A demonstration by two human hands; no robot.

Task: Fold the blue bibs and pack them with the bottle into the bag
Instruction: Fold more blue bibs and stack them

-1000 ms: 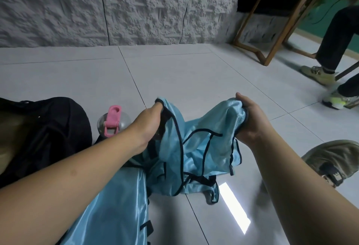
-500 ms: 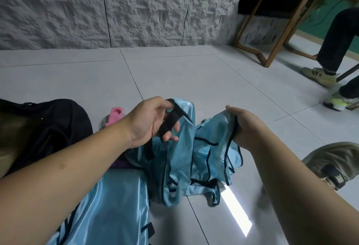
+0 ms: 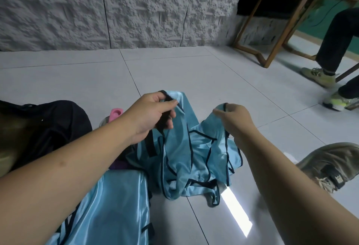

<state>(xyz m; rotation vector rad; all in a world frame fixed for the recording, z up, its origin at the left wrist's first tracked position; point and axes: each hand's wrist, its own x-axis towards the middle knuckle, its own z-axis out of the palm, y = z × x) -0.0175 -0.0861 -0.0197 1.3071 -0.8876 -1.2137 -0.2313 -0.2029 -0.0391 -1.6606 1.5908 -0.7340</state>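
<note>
Bib (image 3: 180, 147) gripped by both hands, beside black bag (image 3: 58, 120).

Both forearms come in bare from the bottom corners of the frame, no sleeves, no watch, no bands at either wrist. The left hand (image 3: 153, 116) and the right hand (image 3: 236, 121) carry no gloves and no rings that show. Down at the lower right sits the person's own shoe (image 3: 330, 165), a worn olive-grey sneaker with pale laces and a dark strap with a buckle across it.
</note>
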